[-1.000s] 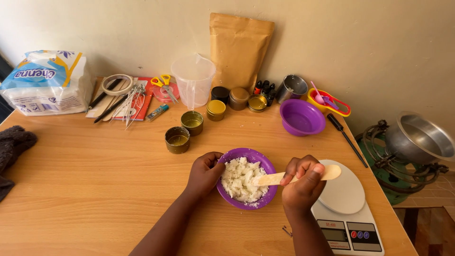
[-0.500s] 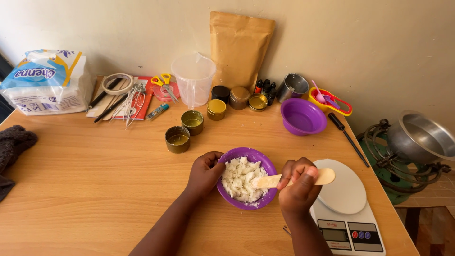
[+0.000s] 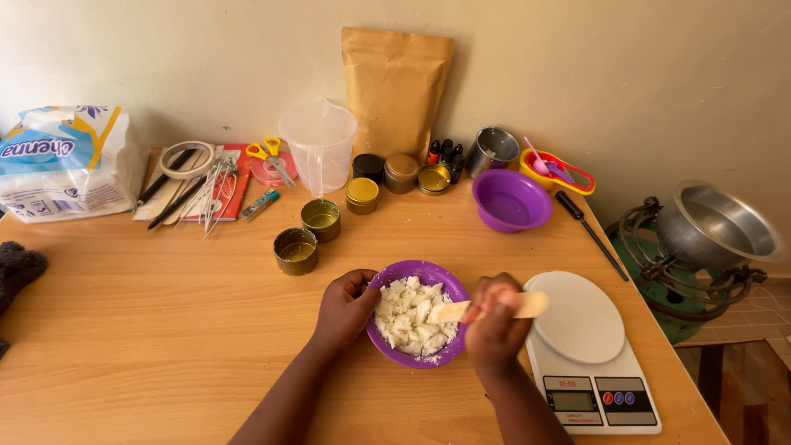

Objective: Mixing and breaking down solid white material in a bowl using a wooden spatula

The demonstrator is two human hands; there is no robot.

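A purple bowl (image 3: 386, 346) full of white wax chunks (image 3: 409, 325) rests on the wooden table (image 3: 148, 330) in front of me. My left hand (image 3: 346, 309) grips the bowl's left rim. My right hand (image 3: 493, 323) is closed around a flat wooden stick (image 3: 529, 305), whose tip lies on the chunks at the bowl's right side. Right of the bowl stands a white kitchen scale (image 3: 585, 346).
Two open gold tins (image 3: 297, 250) sit behind the bowl. Farther back are a clear measuring jug (image 3: 318, 146), a brown paper pouch (image 3: 394, 86), lidded tins, a second purple bowl (image 3: 511, 200), scissors, wicks and a tissue pack (image 3: 62, 161). A metal pot (image 3: 715, 224) sits on a burner off the right edge.
My right hand has drawn the stick slightly left and down, deeper over the wax chunks. My left hand and the bowl have stayed put.
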